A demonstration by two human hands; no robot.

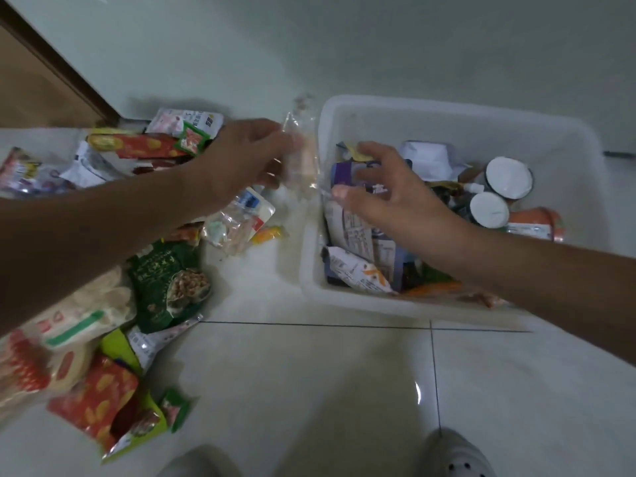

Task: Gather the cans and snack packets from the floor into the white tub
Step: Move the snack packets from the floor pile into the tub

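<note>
Clear plastic: a transparent snack packet [300, 156] hangs from the left hand [247, 156], whose fingers curl round its upper part. It sits right at the 9 o'clock rim of the white tub [447, 110], not yet over the inside. It is blurred and its contents are pale, so I cannot read them.

The tub stands on the tiled floor [309, 390] at 2 to 3 o'clock of the view and is part filled. A purple packet [344, 170] leans on its left wall. Two cans, one [508, 177] behind the other [488, 210], stand upright with white lids at its 3 o'clock side, close together.

The right hand [389, 197] is open with fingers spread, above the purple packet and inside the tub. Its thumb tip is near the clear packet's lower edge. Whether it touches anything, I cannot tell.

From 7 to 10 o'clock a loose heap of packets lies on the floor. It includes a green nut packet [165, 280], a red packet [93, 397] nearest me and another red packet [137, 146] at the far end. A second clear packet [237, 218] lies just beside the tub. No cans show among them.

Step in hand, as I judge it: carrying one packet across into the tub, with the task roughly half done. The next move needs the left hand to clear the rim and let go over the pile, with the right hand ready to take or press the packet down. The film looks slippery and light, so it may slide off the heap.
</note>
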